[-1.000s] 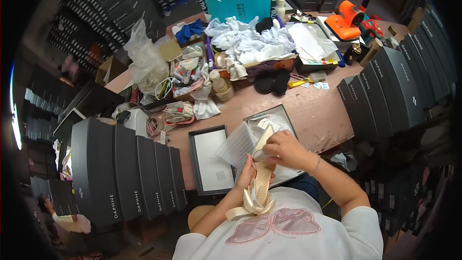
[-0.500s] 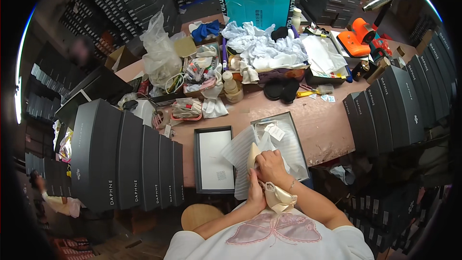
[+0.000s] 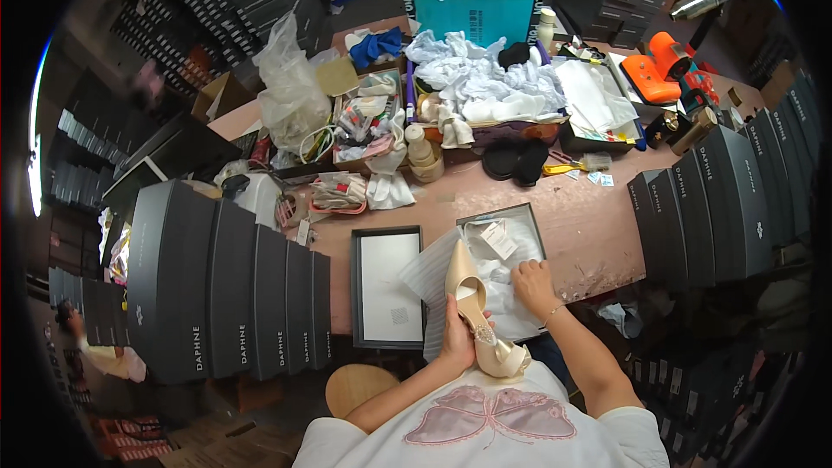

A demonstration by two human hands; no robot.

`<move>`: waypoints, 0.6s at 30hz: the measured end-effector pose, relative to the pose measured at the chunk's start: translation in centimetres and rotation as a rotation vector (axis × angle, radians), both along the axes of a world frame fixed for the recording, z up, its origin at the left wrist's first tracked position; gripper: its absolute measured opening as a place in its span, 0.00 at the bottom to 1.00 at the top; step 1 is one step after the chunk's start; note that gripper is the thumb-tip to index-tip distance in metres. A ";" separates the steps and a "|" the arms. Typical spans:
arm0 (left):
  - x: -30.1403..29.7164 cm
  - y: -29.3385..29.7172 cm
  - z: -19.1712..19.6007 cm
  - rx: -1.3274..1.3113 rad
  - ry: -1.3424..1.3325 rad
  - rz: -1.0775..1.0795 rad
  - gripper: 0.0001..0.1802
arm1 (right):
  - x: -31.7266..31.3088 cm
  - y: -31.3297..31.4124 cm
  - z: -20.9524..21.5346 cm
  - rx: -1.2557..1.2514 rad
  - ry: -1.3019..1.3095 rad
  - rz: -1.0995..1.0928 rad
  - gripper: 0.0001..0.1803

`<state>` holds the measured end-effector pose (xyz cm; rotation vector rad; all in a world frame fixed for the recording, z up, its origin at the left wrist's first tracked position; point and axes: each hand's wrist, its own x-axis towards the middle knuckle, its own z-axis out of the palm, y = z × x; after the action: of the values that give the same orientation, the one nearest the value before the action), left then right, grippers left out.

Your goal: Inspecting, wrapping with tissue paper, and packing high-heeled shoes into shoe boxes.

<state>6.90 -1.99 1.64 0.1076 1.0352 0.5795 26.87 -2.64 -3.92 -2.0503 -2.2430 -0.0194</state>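
Observation:
A cream pointed-toe women's shoe stands toe up over the near part of an open shoebox. My left hand is closed around its middle. A jewelled band and a satin bow show at the heel end, against my shirt. My right hand is at the box's right side, fingers curled down by the white wrapping; whatever they pinch is hidden. Inside the box lie crumpled white paper and a white tag. A translucent wrapping sheet hangs over the left rim.
Left of the box lies a dark lid with a white inside. Stacked dark shoeboxes flank the table, left and right. Farther back are a bin of white crumpled cloths, a bottle, black round pads and an orange tool.
My right hand has left the shoe and moved right to the box's side. The shoe has tilted so its opening shows, still in my left hand. The view has shifted slightly.

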 end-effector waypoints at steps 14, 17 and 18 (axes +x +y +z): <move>-0.7 -0.8 -0.2 0.037 -0.147 0.058 0.39 | -5.8 -0.2 7.3 0.144 0.402 0.326 0.07; -2.2 0.3 -0.1 0.029 -0.033 0.054 0.41 | -3.7 -2.4 11.5 0.259 0.432 0.180 0.11; -2.6 0.2 -0.4 -0.018 -0.022 0.021 0.42 | -2.4 -2.4 11.4 0.314 0.373 0.080 0.11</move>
<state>4.34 -1.82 1.26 0.0750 1.0210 0.5890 24.45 -5.06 7.45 -1.6460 -1.9489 0.0149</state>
